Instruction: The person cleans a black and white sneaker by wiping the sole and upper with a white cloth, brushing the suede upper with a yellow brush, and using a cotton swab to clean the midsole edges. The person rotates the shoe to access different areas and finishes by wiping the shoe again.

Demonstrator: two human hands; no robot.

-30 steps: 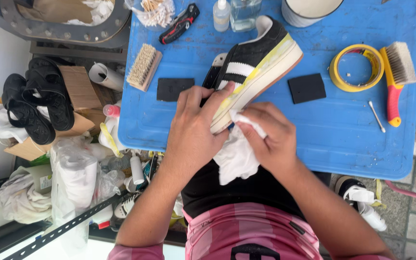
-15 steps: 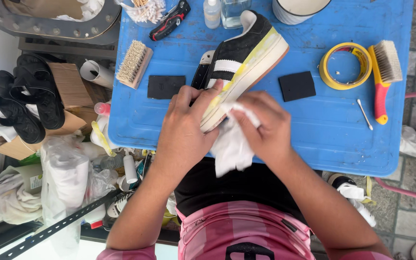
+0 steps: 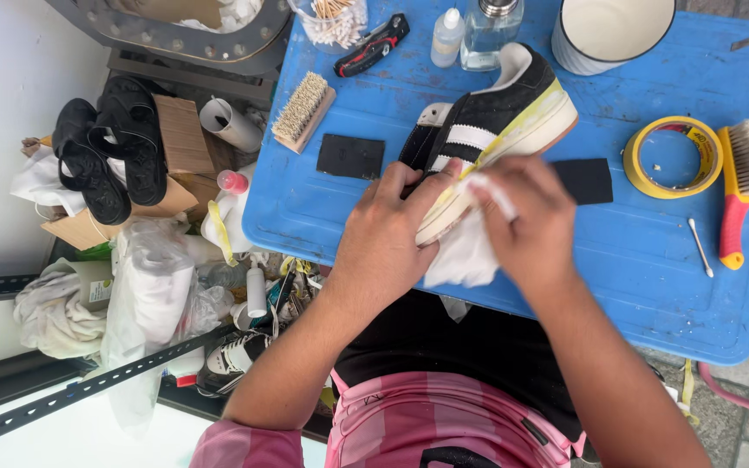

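Observation:
A black sneaker (image 3: 496,117) with white stripes and a yellowed sole lies on its side on the blue table (image 3: 635,260). My left hand (image 3: 387,234) grips its toe end from the left. My right hand (image 3: 535,225) presses a crumpled white cloth (image 3: 461,251) against the sole's edge, about halfway along the shoe.
On the table: a wooden brush (image 3: 302,107), two black pads (image 3: 350,156) (image 3: 587,180), a yellow tape roll (image 3: 671,156), a red-handled brush (image 3: 743,186), a cotton swab (image 3: 700,247), bottles (image 3: 489,26), a white bucket (image 3: 613,30). Black sandals (image 3: 106,156) and clutter lie left.
My right hand with the cloth has slid along the sole from the toe toward the middle of the shoe. The left hand keeps its hold. The camera view has shifted.

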